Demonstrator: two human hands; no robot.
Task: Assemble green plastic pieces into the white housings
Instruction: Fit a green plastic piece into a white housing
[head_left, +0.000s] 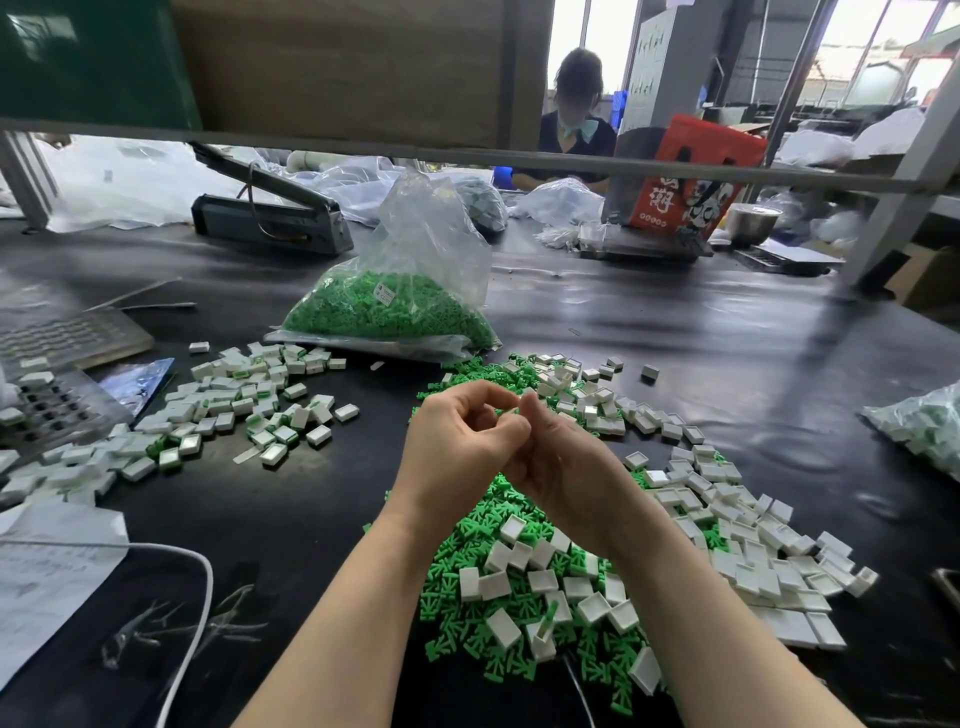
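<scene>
Green plastic pieces (483, 582), small and pronged, lie heaped on the black bench (727, 338) at 6 o'clock from the hands, mixed with small white rectangular plastic housings (737, 551) that spread out toward 4 o'clock. The left hand (457, 447) and the right hand (561, 467) meet above this heap, near the middle of the view. The left hand's fingers are curled, thumb toward the fingertips, and the right hand's fingers are curled inward against the left; a sliver of green shows between them, but whether either hand pinches a piece cannot be told.

At 12 o'clock from the hands stands a clear plastic bag (410, 291) half filled with more green pieces, its open top rising upward. At 9 to 10 o'clock a second scatter of white housings with green inserts (234, 410) lies across the bench. Farther left, a clear perforated tray (52, 410) holds a few white housings, and a sheet of white paper (47, 561) lies at 8 o'clock with a white cable (197, 561) curving over it. At 3 o'clock, at the right edge, sits another clear bag of white and green parts (919, 426). At 11 o'clock, well apart, rests a grey lever-arm sealing machine (270, 218). At 1 o'clock stands a red printed carton (696, 176), and behind the bench sits another person in a dark top (571, 130).
</scene>
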